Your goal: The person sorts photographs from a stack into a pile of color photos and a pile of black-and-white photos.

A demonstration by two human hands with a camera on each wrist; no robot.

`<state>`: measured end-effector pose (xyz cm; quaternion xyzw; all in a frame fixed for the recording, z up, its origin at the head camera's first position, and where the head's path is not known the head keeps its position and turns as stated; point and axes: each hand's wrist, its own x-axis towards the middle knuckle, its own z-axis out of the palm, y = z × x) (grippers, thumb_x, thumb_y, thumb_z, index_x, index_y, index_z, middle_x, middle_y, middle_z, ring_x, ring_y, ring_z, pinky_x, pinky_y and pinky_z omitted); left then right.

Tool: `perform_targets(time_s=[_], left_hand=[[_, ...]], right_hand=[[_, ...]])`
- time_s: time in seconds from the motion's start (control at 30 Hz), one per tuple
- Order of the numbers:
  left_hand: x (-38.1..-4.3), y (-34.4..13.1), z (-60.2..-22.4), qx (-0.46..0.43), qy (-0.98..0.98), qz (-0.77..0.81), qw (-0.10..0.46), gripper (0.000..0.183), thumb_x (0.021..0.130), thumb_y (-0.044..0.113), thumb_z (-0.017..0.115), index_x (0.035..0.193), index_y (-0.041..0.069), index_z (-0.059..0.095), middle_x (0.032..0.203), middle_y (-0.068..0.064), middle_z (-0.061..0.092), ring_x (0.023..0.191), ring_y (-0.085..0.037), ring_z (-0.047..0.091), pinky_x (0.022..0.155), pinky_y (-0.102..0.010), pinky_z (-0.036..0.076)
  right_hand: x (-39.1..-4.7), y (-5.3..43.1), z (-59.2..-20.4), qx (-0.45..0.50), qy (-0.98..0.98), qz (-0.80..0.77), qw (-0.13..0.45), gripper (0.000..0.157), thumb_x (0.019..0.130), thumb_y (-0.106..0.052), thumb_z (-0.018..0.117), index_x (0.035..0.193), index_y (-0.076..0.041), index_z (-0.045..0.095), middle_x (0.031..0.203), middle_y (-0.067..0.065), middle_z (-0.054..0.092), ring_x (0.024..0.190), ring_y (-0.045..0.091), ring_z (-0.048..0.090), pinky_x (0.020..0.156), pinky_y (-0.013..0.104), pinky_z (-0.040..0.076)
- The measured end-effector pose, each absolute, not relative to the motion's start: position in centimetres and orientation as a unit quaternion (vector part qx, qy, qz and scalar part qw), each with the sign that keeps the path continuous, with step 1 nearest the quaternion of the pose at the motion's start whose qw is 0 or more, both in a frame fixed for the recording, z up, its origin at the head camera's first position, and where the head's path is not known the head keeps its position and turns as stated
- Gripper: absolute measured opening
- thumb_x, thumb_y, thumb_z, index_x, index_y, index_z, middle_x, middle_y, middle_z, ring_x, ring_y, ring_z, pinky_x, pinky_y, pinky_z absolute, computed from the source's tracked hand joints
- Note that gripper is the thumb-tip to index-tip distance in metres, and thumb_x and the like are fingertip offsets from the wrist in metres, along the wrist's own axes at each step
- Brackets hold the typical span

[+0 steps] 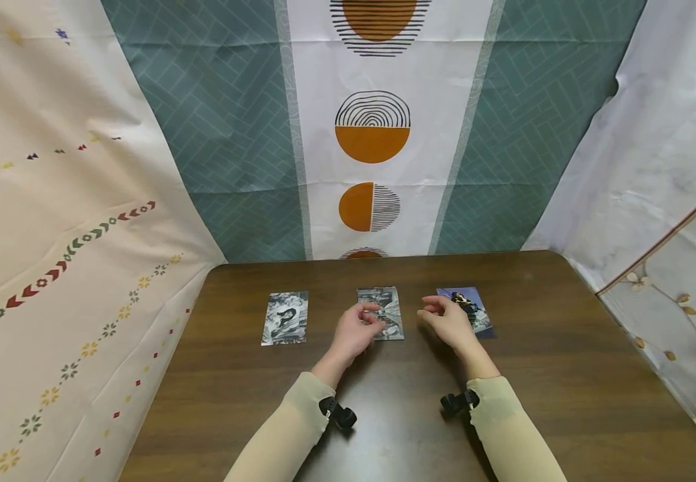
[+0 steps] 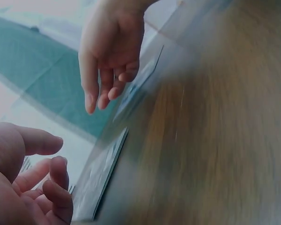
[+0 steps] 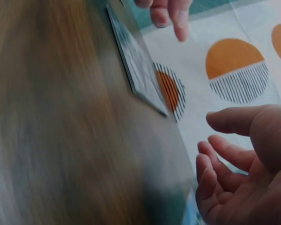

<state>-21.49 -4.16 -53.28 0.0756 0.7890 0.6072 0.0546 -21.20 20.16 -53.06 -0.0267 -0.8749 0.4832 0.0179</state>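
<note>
Three picture cards lie in a row on the table. The left one is a black-and-white card [image 1: 285,314]; the middle one is a greyish card [image 1: 391,309], which looks like a thin stack in the right wrist view; the right one is a blue card [image 1: 471,306] with a dark and yellow figure. My left hand [image 1: 356,329], fingers loosely curled around nothing, hovers over the middle card's left side and partly hides it. My right hand [image 1: 450,327] also holds nothing, its fingers relaxed, just left of the blue card and partly covering it.
The brown wooden table [image 1: 233,415] has rounded far corners. A patterned cloth [image 1: 239,134] hangs behind its far edge, with a cream cloth [image 1: 82,268] on the left and a white floral cloth [image 1: 661,201] on the right. Black wrist cameras [image 1: 338,414] sit on both sleeves.
</note>
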Motion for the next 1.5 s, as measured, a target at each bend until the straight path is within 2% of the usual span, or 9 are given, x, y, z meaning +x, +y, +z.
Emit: perform_targets(time_s=[0.3,0.63,1.0,1.23,1.5], left_hand=[[-22.1,-7.4,-54.0,0.044,0.795,0.602,0.057,0.037,0.096,0.010,0.078,0.130,0.000,0.069,0.090,-0.007,0.065,0.059,-0.015,0.056,0.058,-0.030,0.051],[-22.3,-7.7,-55.0,0.017,0.817,0.574,0.051,0.032,0.096,0.011,0.079,0.124,-0.001,0.071,0.086,-0.006,0.063,0.055,-0.015,0.055,0.054,-0.030,0.050],[-22.3,-7.2,-55.0,-0.008,0.844,0.536,0.032,0.030,0.092,0.011,0.080,0.120,0.001,0.074,0.079,-0.001,0.062,0.050,-0.011,0.055,0.055,-0.029,0.049],[-22.3,-7.0,-54.8,-0.030,0.870,0.491,0.035,0.029,0.093,0.018,0.081,0.120,0.008,0.076,0.079,0.001,0.064,0.053,-0.013,0.058,0.057,-0.032,0.048],[-22.5,-6.9,-54.8,-0.034,0.878,0.476,0.038,0.029,0.090,0.018,0.081,0.118,0.009,0.077,0.077,0.002,0.064,0.052,-0.013,0.059,0.058,-0.032,0.047]], right_hand=[[-22.1,17.0,-53.4,-0.024,-0.862,0.507,-0.003,0.043,0.101,-0.018,0.073,0.138,0.003,0.065,0.123,0.020,0.068,0.110,0.035,0.064,0.087,0.042,0.055],[-22.1,15.7,-54.1,-0.043,-0.883,0.466,-0.022,0.043,0.096,-0.022,0.077,0.130,0.004,0.068,0.116,0.018,0.072,0.105,0.034,0.067,0.094,0.051,0.055],[-21.9,15.9,-54.4,-0.033,-0.891,0.452,-0.025,0.040,0.095,-0.023,0.078,0.125,0.003,0.071,0.106,0.012,0.069,0.095,0.028,0.063,0.084,0.043,0.052],[-21.8,15.5,-54.3,-0.040,-0.905,0.424,-0.027,0.037,0.096,-0.023,0.079,0.122,0.003,0.072,0.104,0.012,0.070,0.095,0.028,0.064,0.089,0.049,0.052],[-22.0,15.4,-54.3,-0.039,-0.908,0.416,-0.026,0.036,0.095,-0.022,0.079,0.119,0.003,0.072,0.103,0.012,0.070,0.096,0.029,0.064,0.091,0.050,0.052]])
